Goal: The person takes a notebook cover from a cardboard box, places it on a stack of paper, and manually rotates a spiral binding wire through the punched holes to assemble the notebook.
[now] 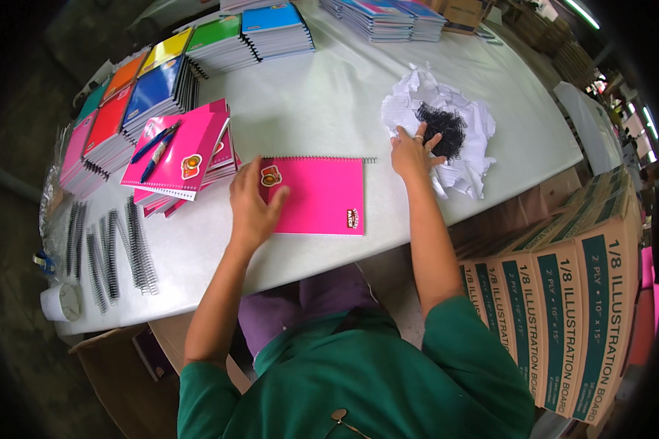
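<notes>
A pink spiral notebook (322, 196) lies flat on the white table (322, 95) in front of me, its wire binding along the far edge. My left hand (251, 208) rests open on the notebook's left side, next to a round sticker. My right hand (413, 151) reaches to the right, fingers spread on a heap of torn white paper (465, 157) that carries a tangle of black wire (441, 126).
A stack of pink notebooks (179, 157) with two blue pens on top sits left of my hand. Stacks of coloured notebooks (161, 80) line the far left and back. Loose black spiral coils (113, 252) lie at the near left beside a tape roll (62, 301). Brown cartons (564, 322) stand at right.
</notes>
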A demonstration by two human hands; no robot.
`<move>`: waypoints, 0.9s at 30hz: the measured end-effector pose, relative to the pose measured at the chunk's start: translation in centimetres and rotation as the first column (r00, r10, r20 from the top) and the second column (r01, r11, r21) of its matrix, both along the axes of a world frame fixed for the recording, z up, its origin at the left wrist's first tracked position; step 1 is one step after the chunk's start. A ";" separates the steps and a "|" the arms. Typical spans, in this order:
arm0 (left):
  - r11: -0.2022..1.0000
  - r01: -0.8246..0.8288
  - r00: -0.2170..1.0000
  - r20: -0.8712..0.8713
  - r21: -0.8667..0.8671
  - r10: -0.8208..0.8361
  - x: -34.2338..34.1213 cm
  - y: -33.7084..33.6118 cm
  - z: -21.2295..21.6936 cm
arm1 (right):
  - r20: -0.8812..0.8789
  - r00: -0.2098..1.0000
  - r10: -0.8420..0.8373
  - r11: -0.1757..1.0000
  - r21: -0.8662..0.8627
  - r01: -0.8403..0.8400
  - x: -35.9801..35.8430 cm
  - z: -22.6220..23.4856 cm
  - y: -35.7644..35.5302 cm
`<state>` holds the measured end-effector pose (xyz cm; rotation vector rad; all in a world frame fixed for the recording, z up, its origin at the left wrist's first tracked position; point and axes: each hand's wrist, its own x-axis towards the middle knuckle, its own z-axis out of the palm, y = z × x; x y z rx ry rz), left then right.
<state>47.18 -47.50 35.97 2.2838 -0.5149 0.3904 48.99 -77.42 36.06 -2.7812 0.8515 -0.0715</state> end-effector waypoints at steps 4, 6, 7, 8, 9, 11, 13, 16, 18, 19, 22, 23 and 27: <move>0.859 0.262 0.963 -0.065 0.440 -0.260 -3.6 -2.3 0.5 | 0.258 0.962 -0.092 0.977 0.210 0.037 0.7 1.8 -0.3; 0.743 0.323 0.945 -0.154 0.587 -0.289 -4.5 -2.8 0.2 | 0.459 0.888 0.026 0.967 0.213 -0.138 -1.8 3.6 -0.8; 0.742 0.306 0.951 -0.152 0.596 -0.270 -4.2 -2.8 0.0 | 0.549 0.832 0.080 0.952 0.205 -0.227 -3.3 4.3 -0.7; 0.743 0.286 0.958 -0.150 0.606 -0.246 -3.2 -2.8 -0.4 | 0.454 0.882 0.124 0.961 0.167 -0.221 -4.9 5.4 -0.1; 0.743 0.267 0.963 -0.148 0.613 -0.224 -2.2 -2.9 -0.6 | 0.352 0.922 0.161 0.969 0.123 -0.216 -6.5 6.5 0.5; 0.770 0.224 0.974 -0.108 0.597 -0.200 -0.4 -3.4 -0.8 | 0.224 0.950 0.218 0.970 0.057 -0.236 -8.6 6.1 -0.5; 0.783 0.209 0.976 -0.074 0.585 -0.205 1.2 -4.1 -1.1 | 0.175 0.947 0.271 0.960 0.023 -0.279 -9.4 2.7 -2.8; 0.809 0.254 0.962 -0.054 0.529 -0.267 1.9 -4.2 -1.0 | 0.095 0.965 0.246 0.966 0.057 -0.252 -8.1 1.9 -1.4; 0.851 0.415 0.909 -0.188 0.322 -0.372 1.9 -3.4 0.6 | 0.157 0.981 0.114 0.968 0.204 -0.145 -7.3 3.9 1.0; 0.886 0.424 0.904 -0.144 0.188 -0.402 1.0 -2.8 2.2 | 0.176 0.984 0.040 0.957 0.275 -0.088 -7.1 4.5 1.9; 0.953 0.092 0.954 0.248 0.289 -0.167 -0.9 0.9 8.4 | 0.463 0.873 0.152 0.983 0.022 -0.182 -7.7 3.9 2.6; 0.968 0.001 0.963 0.260 0.253 -0.069 -1.3 2.8 9.7 | 0.531 0.820 0.212 0.977 -0.141 -0.161 -7.9 3.9 3.1; 0.732 -0.313 0.930 0.350 0.605 0.109 -0.7 10.3 8.4 | 0.696 0.597 0.400 0.838 -0.013 -0.546 -7.6 6.3 7.3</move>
